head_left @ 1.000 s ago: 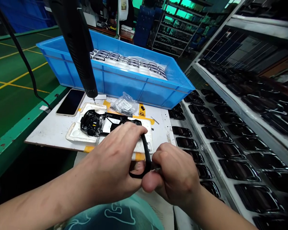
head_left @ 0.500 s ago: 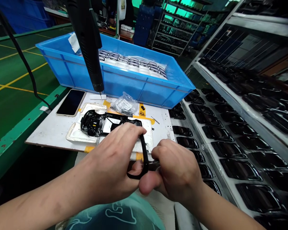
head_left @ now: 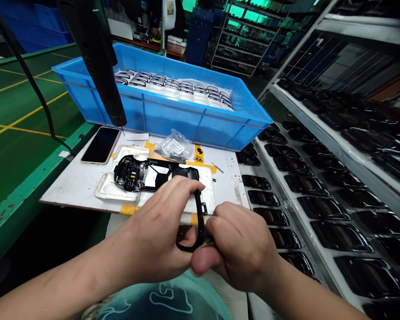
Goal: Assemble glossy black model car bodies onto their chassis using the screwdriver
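Observation:
My left hand (head_left: pixel 156 226) is closed around a black curved plastic frame piece (head_left: pixel 200 218), which stands up between its fingers and has a small tab on its right side. My right hand (head_left: pixel 245 244) is in a fist against the lower corner of the frame, thumb stretched towards it. Whatever its fingers grip is hidden. Beyond both hands, a black model car body (head_left: pixel 130 175) lies in a white foam cradle (head_left: pixel 104 189); my left hand covers part of its near side.
A black electric screwdriver (head_left: pixel 102 66) hangs over the white board (head_left: pixel 66 184). On the board lie a phone (head_left: pixel 100 145), a clear bag of small parts (head_left: pixel 174 146) and loose screws (head_left: pixel 199 158). Behind stands a blue bin (head_left: pixel 173 113); racks of glossy black shells (head_left: pixel 333 235) fill the right.
The right hand has shifted slightly down along the frame, baring its side tab. A dark strip seen between the hands is now mostly hidden. The screwdriver appears further left.

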Demonstrator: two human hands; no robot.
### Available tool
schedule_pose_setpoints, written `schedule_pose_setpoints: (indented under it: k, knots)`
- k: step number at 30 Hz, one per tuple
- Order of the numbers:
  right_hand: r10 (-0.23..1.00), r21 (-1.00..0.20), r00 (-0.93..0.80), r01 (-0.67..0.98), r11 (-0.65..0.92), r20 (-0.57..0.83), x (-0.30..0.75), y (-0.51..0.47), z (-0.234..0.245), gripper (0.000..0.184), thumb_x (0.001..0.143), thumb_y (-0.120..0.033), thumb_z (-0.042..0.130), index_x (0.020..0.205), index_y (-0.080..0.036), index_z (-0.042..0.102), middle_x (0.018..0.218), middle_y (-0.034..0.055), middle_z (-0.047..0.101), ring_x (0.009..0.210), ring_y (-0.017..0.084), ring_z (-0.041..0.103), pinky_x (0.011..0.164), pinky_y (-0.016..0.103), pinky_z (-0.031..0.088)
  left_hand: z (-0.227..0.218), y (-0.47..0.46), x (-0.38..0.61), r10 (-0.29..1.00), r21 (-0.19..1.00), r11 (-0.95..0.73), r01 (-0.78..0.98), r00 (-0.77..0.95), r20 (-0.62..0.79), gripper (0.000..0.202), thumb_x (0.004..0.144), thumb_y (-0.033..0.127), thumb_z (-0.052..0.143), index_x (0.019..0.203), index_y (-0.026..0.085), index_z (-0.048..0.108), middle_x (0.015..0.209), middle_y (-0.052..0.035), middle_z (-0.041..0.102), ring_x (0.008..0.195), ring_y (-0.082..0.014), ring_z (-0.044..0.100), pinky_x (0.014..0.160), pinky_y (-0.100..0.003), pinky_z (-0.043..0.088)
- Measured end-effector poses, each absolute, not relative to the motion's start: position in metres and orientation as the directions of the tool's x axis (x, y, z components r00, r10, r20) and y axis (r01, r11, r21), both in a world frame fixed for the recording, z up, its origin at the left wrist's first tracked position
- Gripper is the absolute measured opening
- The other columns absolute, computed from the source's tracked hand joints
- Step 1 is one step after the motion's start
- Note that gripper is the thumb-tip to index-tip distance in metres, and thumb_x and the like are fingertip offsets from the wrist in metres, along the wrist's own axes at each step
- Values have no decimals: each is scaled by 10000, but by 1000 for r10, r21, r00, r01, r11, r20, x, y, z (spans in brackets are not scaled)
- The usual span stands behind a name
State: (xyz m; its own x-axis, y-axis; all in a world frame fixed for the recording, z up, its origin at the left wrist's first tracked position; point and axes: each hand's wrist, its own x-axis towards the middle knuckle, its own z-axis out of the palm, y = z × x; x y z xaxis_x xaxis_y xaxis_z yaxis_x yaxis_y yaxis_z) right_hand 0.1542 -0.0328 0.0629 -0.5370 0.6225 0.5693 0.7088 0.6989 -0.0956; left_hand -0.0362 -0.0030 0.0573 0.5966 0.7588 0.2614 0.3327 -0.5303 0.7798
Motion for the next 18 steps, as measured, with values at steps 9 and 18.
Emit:
schedule_pose_setpoints:
  k: [9,18]
  knots:
    - [621,-99,-537,706,702,571,154,-34,59,611,1037,-587,334,630,-176,532,551,5,442,541,142,385,552,331,231,50,-5,-34,787,810,-487,327,567,245,640,742,139,695,1318,208,425,1264,-104,542,1103,-253,550,982,-430,512]
    - [655,-116,-509,734,669,558,155,-35,58,641,995,-667,334,642,-175,543,566,10,459,561,146,406,564,330,241,46,-7,-34,785,822,-478,308,569,243,682,708,79,658,1327,222,411,1260,-83,536,1068,-223,563,944,-385,529]
